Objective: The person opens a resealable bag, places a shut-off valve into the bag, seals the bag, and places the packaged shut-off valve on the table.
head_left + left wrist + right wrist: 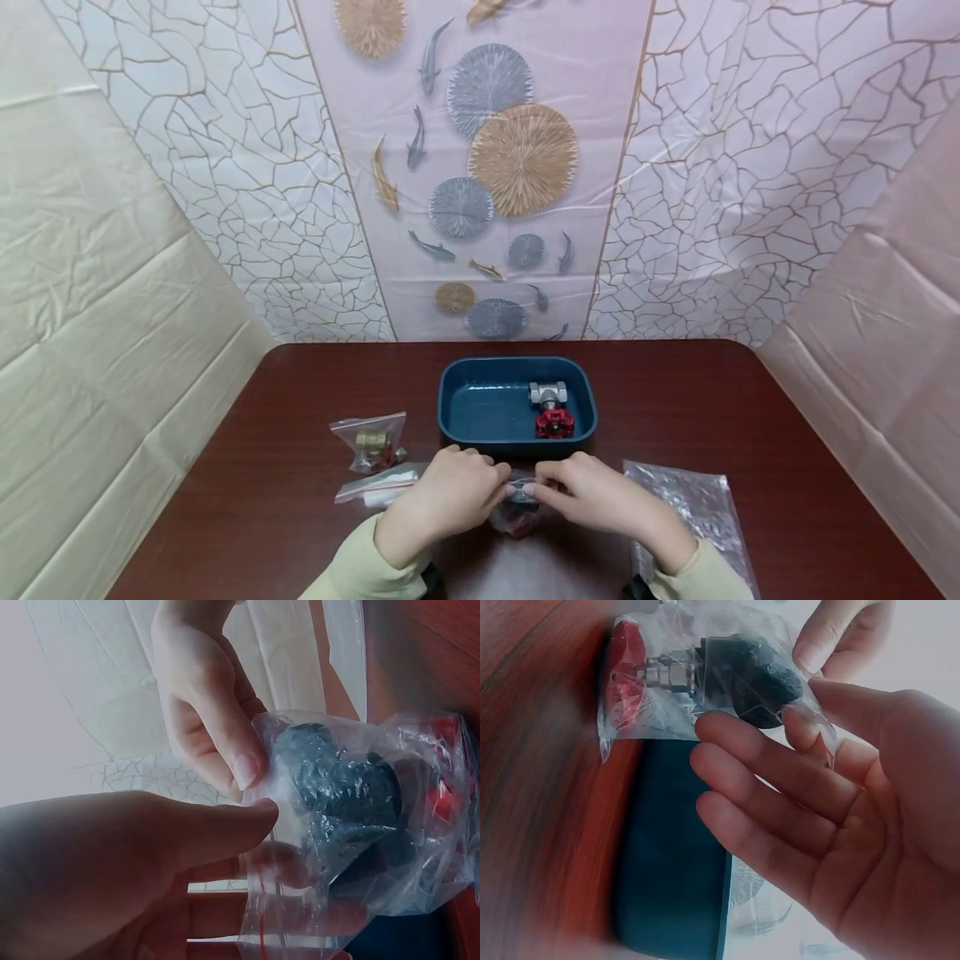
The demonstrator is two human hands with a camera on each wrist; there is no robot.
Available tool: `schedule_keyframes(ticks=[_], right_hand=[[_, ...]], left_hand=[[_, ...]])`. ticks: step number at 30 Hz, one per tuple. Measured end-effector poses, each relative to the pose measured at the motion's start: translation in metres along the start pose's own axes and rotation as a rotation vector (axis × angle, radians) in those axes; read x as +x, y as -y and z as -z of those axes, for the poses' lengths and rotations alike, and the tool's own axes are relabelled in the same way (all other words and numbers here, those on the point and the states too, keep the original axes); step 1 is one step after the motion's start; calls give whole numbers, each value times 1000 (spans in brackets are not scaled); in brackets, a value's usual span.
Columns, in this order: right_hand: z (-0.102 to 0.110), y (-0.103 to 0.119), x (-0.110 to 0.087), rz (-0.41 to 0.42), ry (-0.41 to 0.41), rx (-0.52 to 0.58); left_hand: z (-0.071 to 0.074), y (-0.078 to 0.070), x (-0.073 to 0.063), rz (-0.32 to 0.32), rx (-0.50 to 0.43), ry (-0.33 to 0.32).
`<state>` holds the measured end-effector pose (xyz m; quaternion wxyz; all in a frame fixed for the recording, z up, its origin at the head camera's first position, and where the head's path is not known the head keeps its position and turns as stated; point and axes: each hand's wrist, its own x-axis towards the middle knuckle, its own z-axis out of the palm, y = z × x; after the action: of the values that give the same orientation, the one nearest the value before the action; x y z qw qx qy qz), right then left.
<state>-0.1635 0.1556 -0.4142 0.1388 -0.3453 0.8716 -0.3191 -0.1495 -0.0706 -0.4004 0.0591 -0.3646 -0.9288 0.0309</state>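
Observation:
Both hands are together at the near side of the table, at the top of a clear zip bag [664, 720]. My left hand [459, 493] pinches the bag's mouth between thumb and fingers. The right hand [592, 497] pinches the same edge a little to the right, its other fingers spread beside the bag in the right wrist view. Inside the bag is a valve [769, 679] with a dark body, a shiny metal stem and a red handwheel [626, 675]. The handwheel end points down towards the table. In the head view the hands partly hide the bag.
Just beyond the hands stands a blue tray [480, 442] holding a silver valve [550, 394] with a red handwheel. Left of it lies a bagged brass-coloured valve [372, 440], and nearer, a bag with something white [386, 490]. A flattened clear bag [701, 510] lies on the right.

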Motion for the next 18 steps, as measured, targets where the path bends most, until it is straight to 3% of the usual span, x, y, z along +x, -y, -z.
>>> schedule_keyframes(ticks=[5,8,14,18], right_hand=[[0,-5,-5,-31,-22,-40],[6,-8,-15,-58,-49,-61],[25,-21,-55,-69,-147,-135],[39,-31,-88,-137,-199,-156]], left_hand=[[2,-2,-1,46,30,11],[3,-6,1,31,40,-49],[-1,-34,21,-109,113,-287],[-4,-60,42,-210,159,-322]])
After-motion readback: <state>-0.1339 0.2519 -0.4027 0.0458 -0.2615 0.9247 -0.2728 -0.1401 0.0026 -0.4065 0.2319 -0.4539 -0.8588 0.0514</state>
